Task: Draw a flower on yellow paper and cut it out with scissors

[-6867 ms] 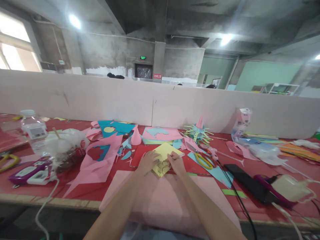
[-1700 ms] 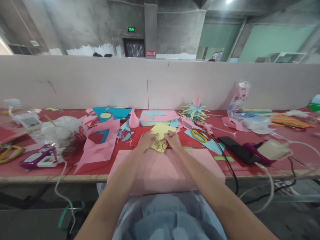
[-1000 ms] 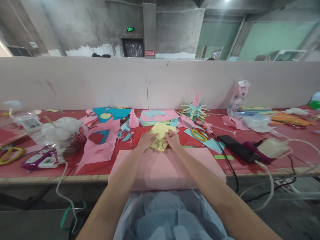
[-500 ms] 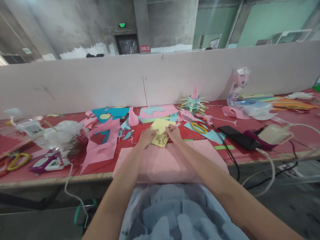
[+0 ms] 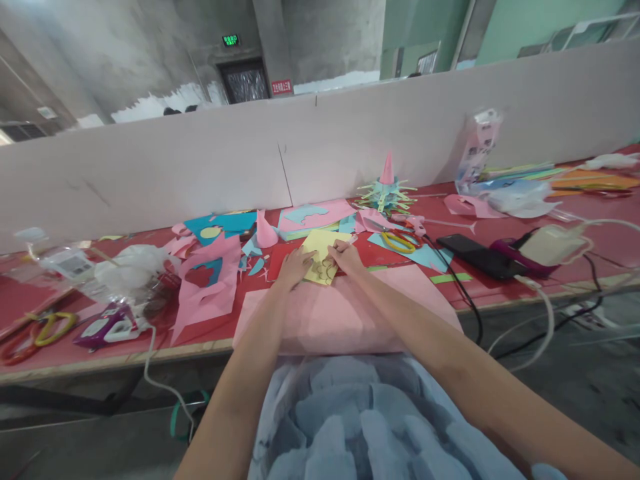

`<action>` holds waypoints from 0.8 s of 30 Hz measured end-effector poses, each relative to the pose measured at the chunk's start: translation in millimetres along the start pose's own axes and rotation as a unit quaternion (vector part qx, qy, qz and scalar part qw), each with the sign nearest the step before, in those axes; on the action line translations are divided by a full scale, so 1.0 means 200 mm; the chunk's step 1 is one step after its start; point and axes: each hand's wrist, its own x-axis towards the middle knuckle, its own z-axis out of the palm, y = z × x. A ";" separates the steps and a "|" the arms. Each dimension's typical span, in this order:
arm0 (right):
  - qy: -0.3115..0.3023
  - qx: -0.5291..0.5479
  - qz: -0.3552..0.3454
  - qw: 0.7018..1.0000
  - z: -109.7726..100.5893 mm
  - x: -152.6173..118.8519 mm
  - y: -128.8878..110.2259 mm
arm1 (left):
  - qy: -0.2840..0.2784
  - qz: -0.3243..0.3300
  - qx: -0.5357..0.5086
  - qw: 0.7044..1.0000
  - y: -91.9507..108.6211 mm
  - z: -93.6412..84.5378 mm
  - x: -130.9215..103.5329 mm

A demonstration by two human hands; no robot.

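A yellow paper with dark curved lines drawn on its lower part lies between my hands, near the back edge of a large pink sheet. My left hand rests on the paper's left edge, its fingers spread. At the right edge, my right hand has its fingers pinched together over the drawn lines; whatever they hold is too small to make out. Just behind the paper stands a pink paper cone. Red paper shows to the right of my right hand.
Yellow-handled scissors, a black phone and cables lie to the right. A spiky paper model stands behind. On the left are cut pink paper, a plastic bag, a purple device and more scissors.
The whole view has shifted and tilted slightly. My right hand has moved a little over the yellow paper; my left hand stays at its left edge.
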 end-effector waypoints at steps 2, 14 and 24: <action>0.015 -0.008 0.001 1.000 0.00 0.00 0.00 | 0.002 -0.003 0.002 1.000 0.01 -0.01 -0.01; 0.003 0.023 0.000 1.000 -0.01 0.00 -0.01 | 0.003 -0.001 -0.005 1.000 0.00 0.00 0.00; -0.005 -0.055 -0.020 0.998 0.00 0.01 0.02 | -0.008 -0.002 -0.008 1.000 0.01 -0.01 0.00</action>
